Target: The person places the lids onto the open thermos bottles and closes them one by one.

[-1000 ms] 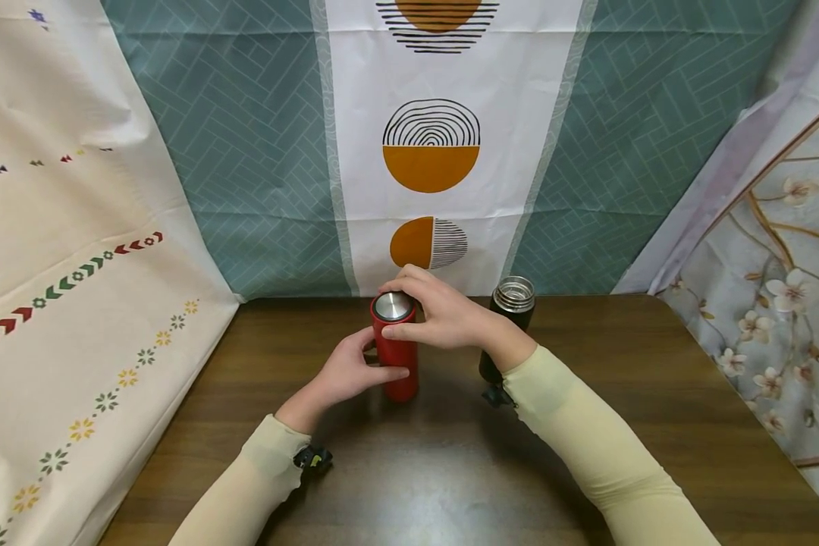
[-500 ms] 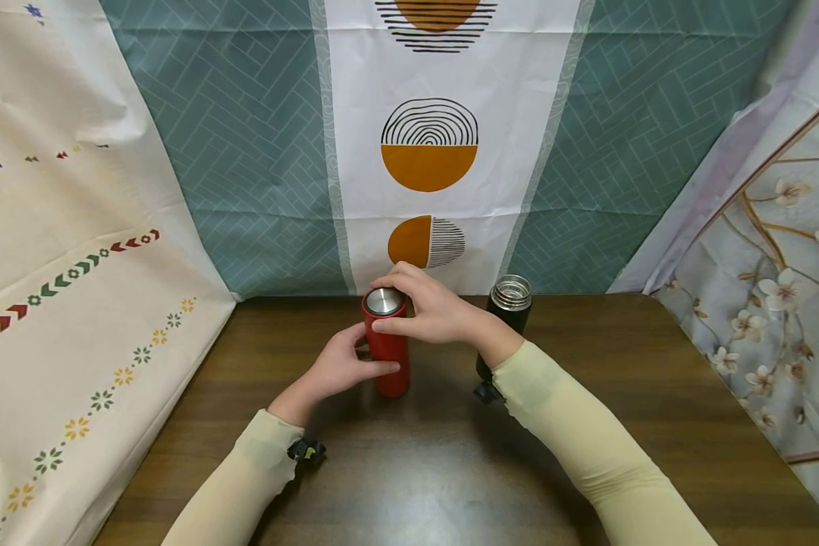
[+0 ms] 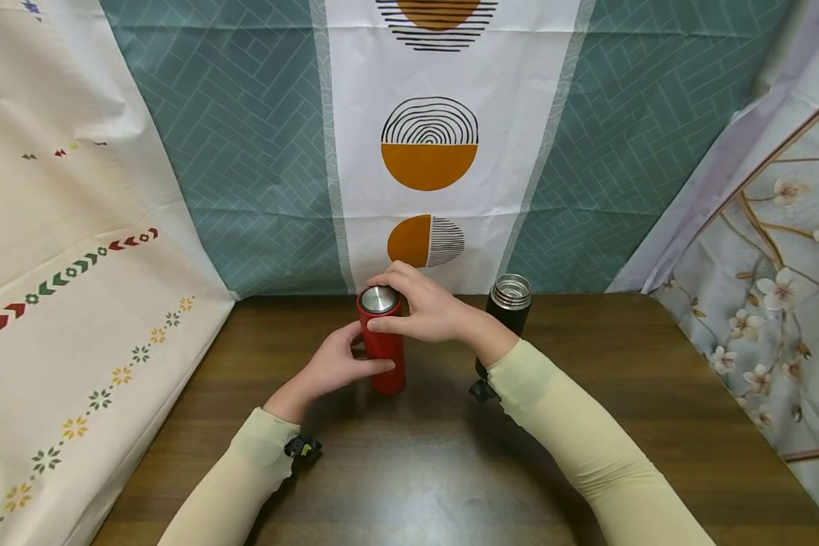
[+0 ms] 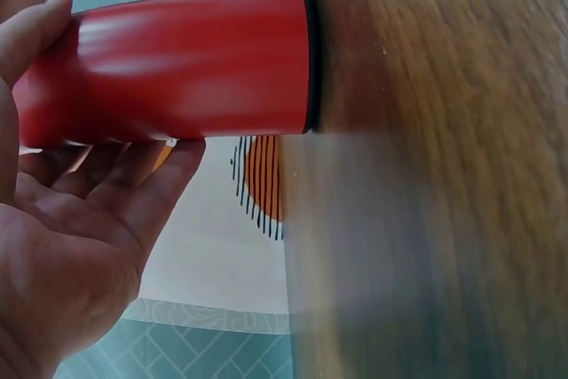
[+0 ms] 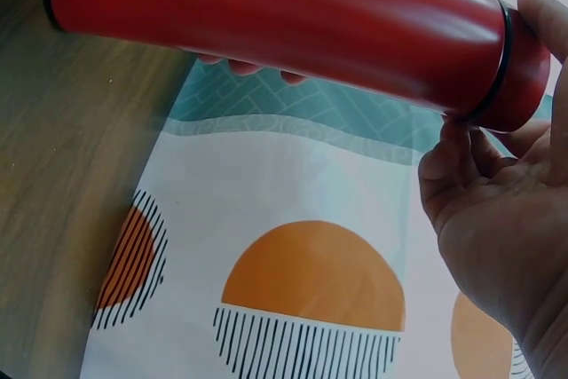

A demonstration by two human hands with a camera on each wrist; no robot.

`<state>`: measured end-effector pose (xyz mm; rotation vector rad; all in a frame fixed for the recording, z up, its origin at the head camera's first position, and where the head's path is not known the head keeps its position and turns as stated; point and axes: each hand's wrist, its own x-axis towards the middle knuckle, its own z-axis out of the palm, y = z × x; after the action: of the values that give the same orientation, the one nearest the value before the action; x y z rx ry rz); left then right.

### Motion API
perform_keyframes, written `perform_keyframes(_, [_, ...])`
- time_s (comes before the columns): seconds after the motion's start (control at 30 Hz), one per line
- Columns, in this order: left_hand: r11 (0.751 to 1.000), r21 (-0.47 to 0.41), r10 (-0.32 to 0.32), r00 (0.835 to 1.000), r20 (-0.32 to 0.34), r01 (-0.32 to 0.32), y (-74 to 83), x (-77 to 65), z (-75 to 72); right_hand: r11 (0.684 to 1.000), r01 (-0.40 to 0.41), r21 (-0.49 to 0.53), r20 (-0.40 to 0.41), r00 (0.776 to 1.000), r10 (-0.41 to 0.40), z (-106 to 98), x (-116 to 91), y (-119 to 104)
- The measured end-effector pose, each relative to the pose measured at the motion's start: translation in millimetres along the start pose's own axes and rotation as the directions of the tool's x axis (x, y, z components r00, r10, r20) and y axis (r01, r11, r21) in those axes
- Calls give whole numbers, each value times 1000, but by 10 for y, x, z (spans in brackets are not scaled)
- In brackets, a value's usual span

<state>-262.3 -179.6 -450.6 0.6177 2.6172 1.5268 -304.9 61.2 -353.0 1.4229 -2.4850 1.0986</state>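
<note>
A red thermos flask (image 3: 385,347) stands upright near the back of the table, its lid (image 3: 379,299) topped with a brushed steel disc. My left hand (image 3: 334,365) grips its body from the left, thumb across the front. From the right, my right hand (image 3: 419,307) holds the lid, thumb in front and fingers behind. A thin dark seam (image 5: 493,68) between lid and body shows in the right wrist view. The left wrist view shows the flask's black base ring (image 4: 313,61) close over the wood. Partly behind my right forearm, a black flask (image 3: 506,322) stands without a lid, its steel threaded neck exposed.
The brown wooden table (image 3: 409,470) ends at a hanging teal and white cloth (image 3: 266,152) behind the flasks. A cream patterned cloth (image 3: 95,318) borders the left side, and a floral cloth (image 3: 771,303) the right.
The red flask has shifted slightly to the left, with both hands keeping their hold on body and lid. The head view has moved a little; the black flask stays in place.
</note>
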Motion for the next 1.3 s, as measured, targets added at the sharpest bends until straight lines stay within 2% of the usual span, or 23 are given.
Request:
perform_keyframes(0.5, [999,-42,28,999,20,-27,-39,-28,31,999,-28,17,-21,999,28,35,-56,31])
perform_keyframes(0.73, [998,-41,46,999,27,-45,-117,-59,58,999,-42,30,-13,999,42,24,-149,60])
perform_keyframes(0.97, [998,17,67,998,16,-67,-171,-120,50,997,-70,44,-16,997,71,22,-288,87])
perform_keyframes(1.3, [989,140,44,999,6,-44,-111,-274,12,990,-135,30,-15,991,135,43,-604,140])
